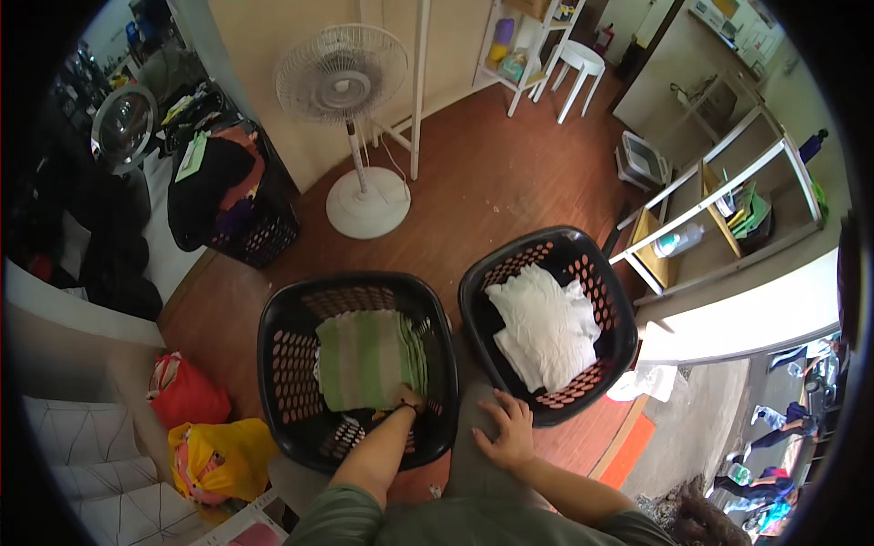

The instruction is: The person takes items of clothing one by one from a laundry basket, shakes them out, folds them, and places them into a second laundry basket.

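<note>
No words or nos. can be read here. The bottle on the shelf has what looks like a label, but it's too small. Wall papers, top R, are v. blurry. The sheet, bottom L, w/ pink bit: can't read that either.

– Where's the light from?
– Daylight from the street on the right; the curved pale band beside it glares white.
– And the left?
– Dim; the far clutter sinks into shadow.
– Edges?
– Bent, fading to black.

Fisheye head cam looks dn, close abv 2 baskets.
</note>
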Action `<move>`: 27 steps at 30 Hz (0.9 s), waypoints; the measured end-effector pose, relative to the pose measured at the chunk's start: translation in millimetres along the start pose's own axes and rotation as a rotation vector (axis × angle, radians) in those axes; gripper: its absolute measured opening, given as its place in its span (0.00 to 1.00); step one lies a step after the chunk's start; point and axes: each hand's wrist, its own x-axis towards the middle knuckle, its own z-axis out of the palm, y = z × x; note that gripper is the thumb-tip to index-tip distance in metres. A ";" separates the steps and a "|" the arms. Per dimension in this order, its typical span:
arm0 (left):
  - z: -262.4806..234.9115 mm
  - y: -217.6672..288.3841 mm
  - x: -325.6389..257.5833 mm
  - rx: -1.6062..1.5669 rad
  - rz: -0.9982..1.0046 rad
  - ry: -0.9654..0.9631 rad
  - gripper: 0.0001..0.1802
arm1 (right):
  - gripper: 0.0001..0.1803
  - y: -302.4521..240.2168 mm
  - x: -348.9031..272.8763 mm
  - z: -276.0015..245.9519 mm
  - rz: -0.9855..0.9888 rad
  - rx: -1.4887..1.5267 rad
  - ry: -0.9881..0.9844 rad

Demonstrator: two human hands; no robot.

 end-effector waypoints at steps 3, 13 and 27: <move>-2.3 9.5 2.4 0.152 0.095 -0.076 0.22 | 0.29 2.5 2.1 -4.1 0.029 0.012 0.001; -97.6 13.0 -115.3 -0.271 0.682 0.209 0.16 | 0.29 -9.4 -9.0 -0.9 -0.016 0.038 0.063; -287.5 -14.4 -438.0 0.177 0.912 0.960 0.11 | 0.09 -222.4 16.0 -119.9 -0.663 0.747 -0.235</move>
